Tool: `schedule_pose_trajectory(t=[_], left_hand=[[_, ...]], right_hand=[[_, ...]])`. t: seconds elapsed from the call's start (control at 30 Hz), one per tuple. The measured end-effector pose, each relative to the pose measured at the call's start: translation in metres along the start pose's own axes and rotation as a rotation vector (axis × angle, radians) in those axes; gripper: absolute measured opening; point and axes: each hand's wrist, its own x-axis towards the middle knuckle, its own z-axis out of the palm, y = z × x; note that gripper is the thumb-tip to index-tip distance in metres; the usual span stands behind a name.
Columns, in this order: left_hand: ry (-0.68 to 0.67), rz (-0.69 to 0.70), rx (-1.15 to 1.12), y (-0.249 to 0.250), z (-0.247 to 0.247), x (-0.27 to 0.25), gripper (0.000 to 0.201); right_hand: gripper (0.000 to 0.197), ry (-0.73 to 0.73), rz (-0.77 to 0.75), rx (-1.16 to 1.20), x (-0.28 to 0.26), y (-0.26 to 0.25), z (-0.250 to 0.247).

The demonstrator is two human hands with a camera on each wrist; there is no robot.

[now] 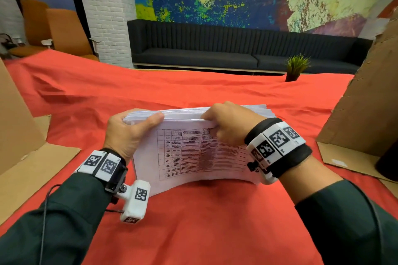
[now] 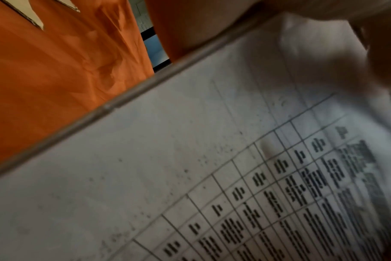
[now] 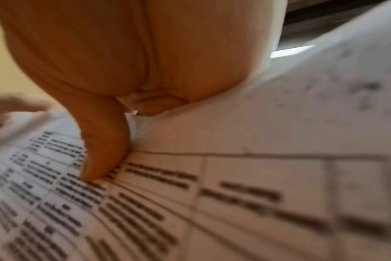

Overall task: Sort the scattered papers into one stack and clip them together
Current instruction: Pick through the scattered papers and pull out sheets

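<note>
A thick stack of white papers [image 1: 193, 157], its top sheet printed with a table, stands tilted on its near edge on the red cloth, bowed toward me. My left hand [image 1: 131, 131] grips its upper left corner, thumb on the front face. My right hand [image 1: 228, 122] grips the top edge right of centre, thumb on the printed sheet. In the left wrist view the printed sheet [image 2: 212, 176] fills the frame, with the stack's edge running diagonally. In the right wrist view my right hand's thumb [image 3: 103, 159] presses on the sheet [image 3: 257, 176]. No clip is in view.
The red cloth [image 1: 193, 232] covers the table. Brown cardboard pieces stand at the left [image 1: 17, 131] and right [image 1: 366, 97], with flat flaps on the cloth. A small potted plant [image 1: 296, 69] sits at the far edge before a dark sofa [image 1: 215, 49].
</note>
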Motion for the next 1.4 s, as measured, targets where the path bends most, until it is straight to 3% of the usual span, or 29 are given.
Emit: schedule_pose_trajectory(t=[0.1,0.23,0.33,0.43,0.5,0.6,0.7,0.8,0.9,1.0,1.07,1.13,1.2,1.3,1.4], left_hand=[[-0.092,-0.023,0.023,-0.003,-0.005,-0.002,0.06],[-0.161,-0.064,-0.01,-0.003,-0.006,-0.007,0.031],[-0.159,-0.085,-0.072,-0.008,-0.006,-0.006,0.03],[-0.193,-0.143,-0.173,-0.014,-0.009,-0.001,0.045],[-0.257,-0.184,-0.206,-0.023,-0.015,0.0,0.062],[-0.223,-0.182,-0.066,-0.035,-0.015,-0.008,0.058],[0.017,-0.13,0.126,-0.034,-0.002,-0.01,0.024],[0.13,-0.015,0.235,-0.021,0.015,-0.008,0.018],[0.117,0.049,0.159,-0.007,0.017,-0.008,0.022],[0.051,0.022,0.075,-0.003,0.005,-0.009,0.04],[0.018,-0.042,0.036,-0.012,-0.002,-0.01,0.052],[-0.008,-0.09,0.043,-0.022,-0.002,-0.009,0.061],[-0.025,-0.112,0.017,-0.024,0.001,-0.008,0.058],[-0.054,-0.073,-0.01,-0.023,-0.002,-0.001,0.053],[-0.109,-0.139,-0.046,-0.034,-0.015,0.0,0.079]], right_hand=[[0.017,0.03,0.058,-0.038,-0.006,0.013,0.001],[0.052,0.433,0.308,-0.035,-0.03,0.069,0.019],[0.088,0.682,0.489,0.302,-0.046,0.118,0.059],[0.104,0.6,0.41,1.138,-0.037,0.143,0.104],[0.093,0.537,0.303,1.384,-0.024,0.144,0.124],[0.067,0.593,0.259,1.393,-0.014,0.128,0.135],[0.048,0.679,0.243,1.43,-0.01,0.115,0.131],[0.034,0.753,0.236,1.42,-0.012,0.103,0.117],[0.036,0.75,0.162,1.507,-0.026,0.103,0.103],[0.076,0.634,0.135,1.506,-0.043,0.117,0.1],[0.091,0.596,0.143,1.502,-0.048,0.121,0.102],[0.084,0.586,0.113,1.507,-0.046,0.115,0.104],[0.066,0.606,0.067,1.525,-0.043,0.105,0.103],[0.057,0.612,0.063,1.59,-0.042,0.104,0.103],[0.053,0.57,0.108,1.589,-0.048,0.108,0.109]])
